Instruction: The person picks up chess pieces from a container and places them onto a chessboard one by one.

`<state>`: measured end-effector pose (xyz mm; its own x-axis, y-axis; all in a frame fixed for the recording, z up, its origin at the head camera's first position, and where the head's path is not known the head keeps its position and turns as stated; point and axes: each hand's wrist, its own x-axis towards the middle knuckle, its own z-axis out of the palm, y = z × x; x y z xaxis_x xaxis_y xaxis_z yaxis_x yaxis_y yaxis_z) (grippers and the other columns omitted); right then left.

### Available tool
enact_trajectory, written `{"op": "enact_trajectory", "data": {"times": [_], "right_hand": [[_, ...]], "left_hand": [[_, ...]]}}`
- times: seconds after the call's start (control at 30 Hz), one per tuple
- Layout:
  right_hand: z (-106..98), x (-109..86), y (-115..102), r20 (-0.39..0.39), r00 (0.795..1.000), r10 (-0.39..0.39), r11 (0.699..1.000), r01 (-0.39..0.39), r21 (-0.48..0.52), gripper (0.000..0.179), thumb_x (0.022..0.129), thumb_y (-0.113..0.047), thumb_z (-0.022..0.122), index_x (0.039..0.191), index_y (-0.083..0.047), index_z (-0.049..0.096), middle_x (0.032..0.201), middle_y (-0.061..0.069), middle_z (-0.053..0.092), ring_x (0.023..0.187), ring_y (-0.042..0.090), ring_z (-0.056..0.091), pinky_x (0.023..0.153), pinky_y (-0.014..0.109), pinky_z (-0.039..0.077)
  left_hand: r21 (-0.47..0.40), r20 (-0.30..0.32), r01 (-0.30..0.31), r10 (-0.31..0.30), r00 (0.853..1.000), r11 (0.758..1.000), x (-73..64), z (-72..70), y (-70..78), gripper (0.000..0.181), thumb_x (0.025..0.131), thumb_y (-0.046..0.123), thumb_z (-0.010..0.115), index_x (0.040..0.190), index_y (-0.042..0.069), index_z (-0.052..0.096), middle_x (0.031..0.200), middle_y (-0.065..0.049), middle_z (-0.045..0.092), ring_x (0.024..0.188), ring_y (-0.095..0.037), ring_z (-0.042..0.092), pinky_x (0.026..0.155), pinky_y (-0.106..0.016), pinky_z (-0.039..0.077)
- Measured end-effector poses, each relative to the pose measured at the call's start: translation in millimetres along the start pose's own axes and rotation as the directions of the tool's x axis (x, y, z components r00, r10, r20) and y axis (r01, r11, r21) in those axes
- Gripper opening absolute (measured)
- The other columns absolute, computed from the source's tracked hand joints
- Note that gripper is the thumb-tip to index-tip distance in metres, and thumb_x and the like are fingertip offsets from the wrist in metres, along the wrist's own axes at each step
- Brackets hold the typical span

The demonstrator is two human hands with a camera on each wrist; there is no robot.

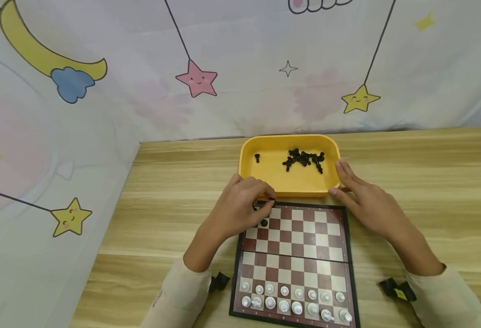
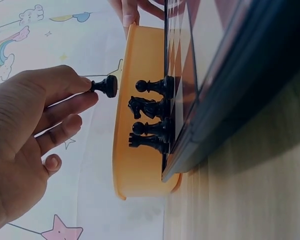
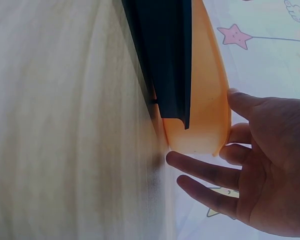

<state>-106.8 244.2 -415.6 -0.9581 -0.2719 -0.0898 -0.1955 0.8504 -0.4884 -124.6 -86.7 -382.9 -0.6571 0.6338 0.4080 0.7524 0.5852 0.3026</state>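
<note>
My left hand (image 1: 242,202) is over the far left corner of the chessboard (image 1: 297,250). Its thumb and fingers pinch a black chess piece (image 2: 107,86) by the top, base outward; the head is hidden in the fingers. Below it, in the left wrist view, stand a black rook (image 2: 147,143), a black knight (image 2: 145,107) and two black pawns, one a nearer pawn (image 2: 152,129), the other a farther pawn (image 2: 155,87). My right hand (image 1: 367,202) touches the right end of the yellow tray (image 1: 289,194) with thumb and fingers, the other fingers extended.
Several black pieces (image 1: 304,158) lie heaped in the tray's right half, with a lone black piece (image 1: 257,157) at its left. White pieces (image 1: 283,306) fill the board's two near rows. Black straps (image 1: 219,282) lie near each forearm. A patterned cloth (image 1: 244,68) hangs behind the table.
</note>
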Motion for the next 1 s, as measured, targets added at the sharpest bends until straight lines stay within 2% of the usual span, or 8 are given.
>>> {"op": "enact_trajectory", "data": {"times": [0.4, 0.67, 1.0], "right_hand": [[2.1, -0.8, -1.0, 0.004, 1.000, 0.006, 1.000, -0.006, -0.002, 0.074, 0.114, -0.053, 0.038, 0.171, -0.020, 0.005, 0.176, 0.009, 0.013, 0.137, 0.056, 0.053, 0.108, 0.076, 0.041], [2.3, -1.1, -0.3, 0.006, 1.000, 0.006, 1.000, -0.006, -0.001, 0.074, 0.114, -0.053, 0.037, 0.171, -0.019, 0.006, 0.177, 0.008, 0.011, 0.138, 0.056, 0.052, 0.108, 0.076, 0.041], [1.0, 0.2, 0.4, -0.006, 1.000, 0.001, 1.000, -0.001, -0.006, 0.074, 0.114, -0.053, 0.038, 0.171, -0.019, 0.006, 0.176, 0.009, 0.012, 0.137, 0.056, 0.053, 0.106, 0.076, 0.042]], "left_hand": [[0.000, 0.067, 0.026, -0.026, 0.997, 1.000, -6.2, 2.9, 1.6, 0.009, 0.091, 0.016, 0.083, 0.097, 0.018, 0.077, 0.093, 0.008, 0.078, 0.081, -0.009, 0.068, 0.076, -0.031, 0.036], [0.010, 0.106, 0.044, -0.045, 0.993, 0.999, -6.0, 4.8, 2.7, 0.008, 0.091, 0.017, 0.084, 0.096, 0.019, 0.078, 0.093, 0.009, 0.078, 0.081, -0.007, 0.064, 0.076, -0.030, 0.036], [0.037, 0.131, 0.031, -0.035, 0.991, 0.999, -4.4, 9.2, 3.4, 0.007, 0.091, 0.018, 0.084, 0.095, 0.020, 0.078, 0.090, 0.009, 0.077, 0.083, -0.008, 0.063, 0.076, -0.030, 0.036]]}}
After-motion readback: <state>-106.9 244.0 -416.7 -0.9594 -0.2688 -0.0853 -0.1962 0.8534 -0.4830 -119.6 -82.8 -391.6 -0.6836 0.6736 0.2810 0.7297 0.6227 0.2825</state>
